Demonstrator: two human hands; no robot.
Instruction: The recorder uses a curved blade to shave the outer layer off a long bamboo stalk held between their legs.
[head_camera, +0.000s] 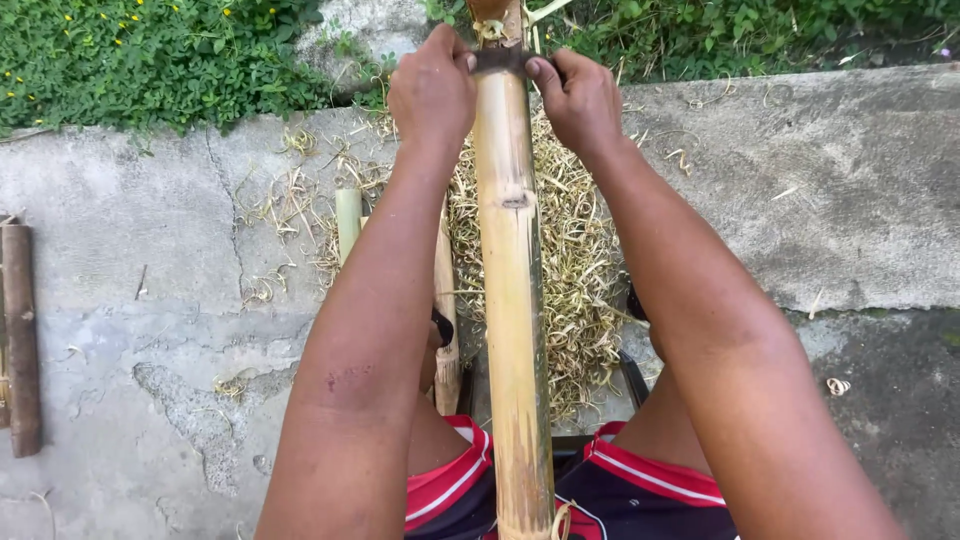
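Observation:
A long yellow bamboo pole (512, 300) runs from my lap straight away from me, its skin scraped pale. Across its far end lies a dark flat blade (499, 60). My left hand (432, 88) grips the blade's left end and my right hand (577, 98) grips its right end, both arms stretched out along the pole. The blade's middle rests on the pole's top surface. Under the pole lies a heap of dry bamboo shavings (570, 250).
A short green-tipped bamboo piece (348, 222) and another pale piece (446, 330) lie left of the pole. A brown bamboo length (20, 335) rests at the far left on the cracked concrete (150, 250). Green plants (150, 55) border the far edge.

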